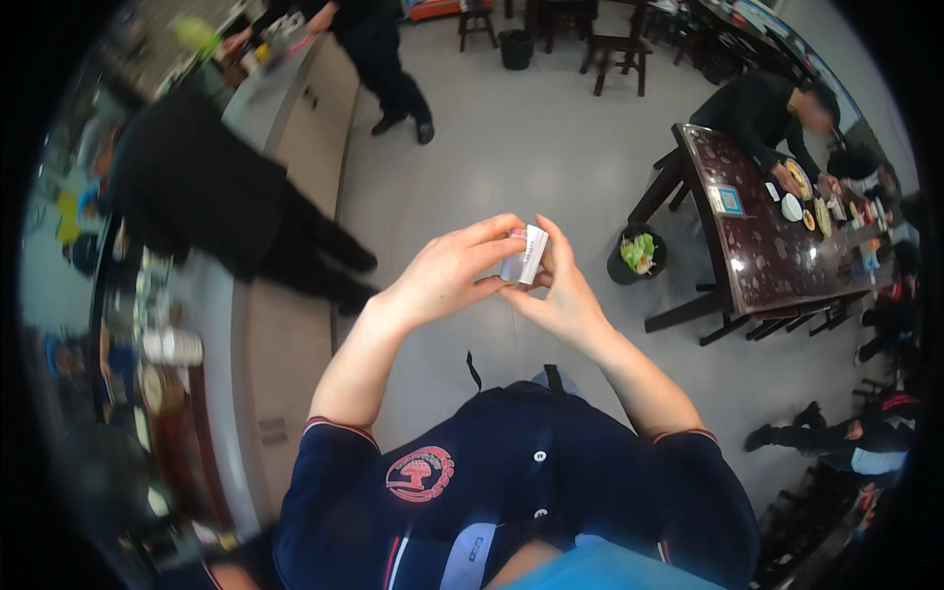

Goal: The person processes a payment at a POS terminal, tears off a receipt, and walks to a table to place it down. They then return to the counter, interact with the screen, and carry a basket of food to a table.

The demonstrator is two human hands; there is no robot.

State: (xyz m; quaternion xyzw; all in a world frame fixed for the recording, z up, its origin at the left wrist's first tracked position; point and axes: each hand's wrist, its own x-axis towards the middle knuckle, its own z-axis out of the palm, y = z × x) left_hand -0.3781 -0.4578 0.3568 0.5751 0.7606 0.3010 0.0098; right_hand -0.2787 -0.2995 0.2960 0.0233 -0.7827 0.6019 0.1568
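Note:
Both hands are raised in front of the chest, fingers curled round a small white and translucent box (525, 254) that bears writing. My left hand (457, 269) grips it from one side, thumb below and fingers above. From the other side my right hand (564, 287) holds it, with the index fingertip near its upper edge. A small pink part shows at the top beside my left fingers. What the box contains cannot be told.
A counter (284, 110) runs along the left, with people in dark clothes beside it. At the right a person sits at a dark wooden table (767, 273) with bowls and plates. A black bin (623, 269) holding leafy scraps stands by the table; stools and another bin (515, 50) are farther off.

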